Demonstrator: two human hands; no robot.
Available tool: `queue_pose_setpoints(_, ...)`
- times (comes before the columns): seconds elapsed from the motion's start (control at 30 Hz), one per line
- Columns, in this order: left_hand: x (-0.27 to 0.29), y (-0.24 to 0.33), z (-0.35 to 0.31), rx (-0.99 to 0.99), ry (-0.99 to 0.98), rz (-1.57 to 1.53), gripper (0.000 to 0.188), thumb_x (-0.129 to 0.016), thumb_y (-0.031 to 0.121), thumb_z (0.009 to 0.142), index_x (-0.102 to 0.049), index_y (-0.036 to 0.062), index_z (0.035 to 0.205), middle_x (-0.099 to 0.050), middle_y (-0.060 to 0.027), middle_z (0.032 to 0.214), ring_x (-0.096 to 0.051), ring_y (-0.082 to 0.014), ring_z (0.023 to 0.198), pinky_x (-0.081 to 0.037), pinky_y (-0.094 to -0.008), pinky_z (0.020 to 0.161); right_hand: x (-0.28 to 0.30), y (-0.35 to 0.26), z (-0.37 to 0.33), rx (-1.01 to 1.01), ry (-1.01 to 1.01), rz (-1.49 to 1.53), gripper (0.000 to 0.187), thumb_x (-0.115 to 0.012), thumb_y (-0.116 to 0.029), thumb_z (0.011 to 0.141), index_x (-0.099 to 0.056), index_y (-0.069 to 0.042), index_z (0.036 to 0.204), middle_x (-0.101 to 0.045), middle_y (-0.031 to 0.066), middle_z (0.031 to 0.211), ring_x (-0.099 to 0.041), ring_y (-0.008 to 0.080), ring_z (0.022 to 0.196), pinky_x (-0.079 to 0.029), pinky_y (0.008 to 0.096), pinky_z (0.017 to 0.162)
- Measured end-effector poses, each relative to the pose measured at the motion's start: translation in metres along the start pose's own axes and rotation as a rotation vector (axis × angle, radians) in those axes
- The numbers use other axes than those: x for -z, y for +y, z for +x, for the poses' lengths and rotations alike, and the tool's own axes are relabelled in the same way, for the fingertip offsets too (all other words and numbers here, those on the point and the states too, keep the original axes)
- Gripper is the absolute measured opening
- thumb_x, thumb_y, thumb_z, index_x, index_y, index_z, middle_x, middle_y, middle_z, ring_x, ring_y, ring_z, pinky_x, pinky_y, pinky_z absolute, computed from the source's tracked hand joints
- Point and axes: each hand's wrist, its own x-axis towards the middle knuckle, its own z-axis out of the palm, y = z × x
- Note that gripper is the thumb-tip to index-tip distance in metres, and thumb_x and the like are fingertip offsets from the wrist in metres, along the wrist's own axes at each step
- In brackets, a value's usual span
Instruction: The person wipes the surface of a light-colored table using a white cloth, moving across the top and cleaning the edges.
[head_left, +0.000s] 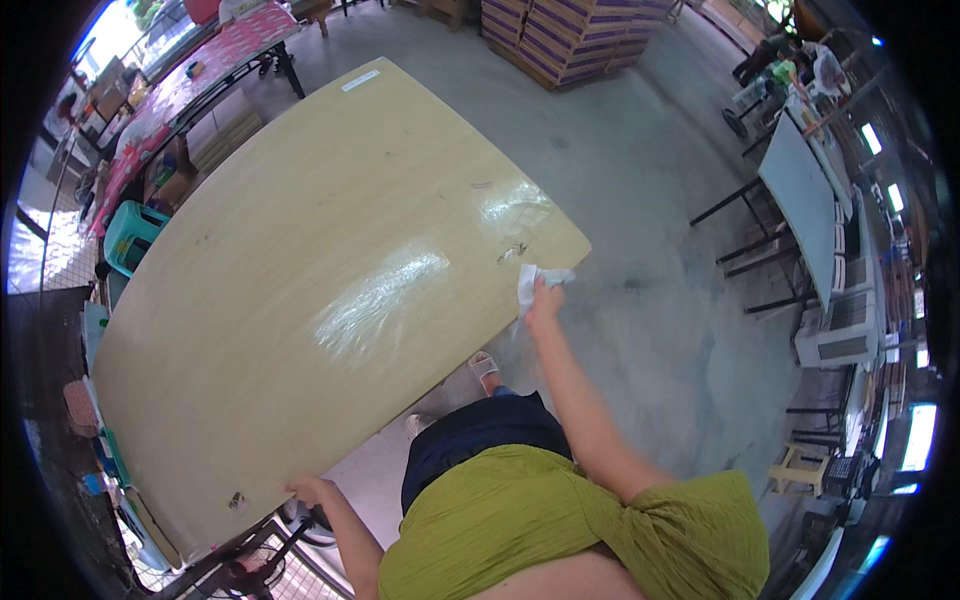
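A large wooden-patterned tabletop (pixel 270 270) with a glossy, worn surface spreads out in front of me. My right hand (pixel 545 298) is closed on a crumpled white cloth (pixel 530 284), held at the near right edge close to the right corner. Dark scuffs (pixel 514 253) mark the surface just beyond the cloth. Down at the near left, my left hand (pixel 314 490) grips the table's edge; some of its fingers are hidden there. A small dark worn spot (pixel 236 500) lies to its left. A white label (pixel 360 81) sticks to the far end of the top.
A teal plastic stool (pixel 130 236) stands against the left side. Beyond it runs a long table with a pink patterned cover (pixel 200 75). Stacked boxes (pixel 570 40) stand far ahead. To the right are a pale table (pixel 797 205) with dark legs and a small wooden stool (pixel 798 468).
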Motion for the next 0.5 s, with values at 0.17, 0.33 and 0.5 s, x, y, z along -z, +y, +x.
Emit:
queue_pose_setpoints(0.17, 0.002, 0.014, -0.026, 0.177, 0.029, -0.075, 0.064, -0.031, 0.049, 0.099, -0.049, -0.0066, 0.127, -0.056, -0.0362, 0.119, -0.055, -0.0546, 0.109, -0.049, -0.0602, 0.090, 0.009, -0.003, -0.025, 0.004, 0.023, 0.035, 0.050, -0.057, -0.011, 0.096, -0.037, 0.002, 0.139, -0.052, 0.0154, 0.132, -0.054, 0.0241, 0.116, -0.043, 0.0357, 0.098)
queue_pose_setpoints(0.33, -0.010, -0.002, 0.016, 0.025, 0.042, 0.037, 0.071, -0.032, 0.053, 0.098, -0.052, -0.0112, 0.122, -0.052, -0.0400, 0.122, -0.056, -0.0554, 0.109, -0.047, -0.0630, 0.092, -0.017, 0.031, -0.064, 0.127, 0.169, -0.160, 0.037, -0.054, -0.012, 0.097, -0.050, 0.000, 0.132, -0.060, 0.0140, 0.123, -0.059, 0.0243, 0.109, -0.047, 0.0372, 0.092)
queue_pose_setpoints(0.5, -0.015, 0.017, -0.027, 0.229, 0.022, -0.204, 0.073, -0.032, 0.053, 0.098, -0.050, -0.0122, 0.124, -0.049, -0.0453, 0.121, -0.051, -0.0571, 0.114, -0.046, -0.0646, 0.093, 0.022, -0.030, 0.031, 0.196, 0.259, -0.126, 0.036, -0.051, -0.012, 0.097, -0.049, -0.001, 0.132, -0.061, 0.0158, 0.120, -0.062, 0.0266, 0.104, -0.049, 0.0391, 0.088)
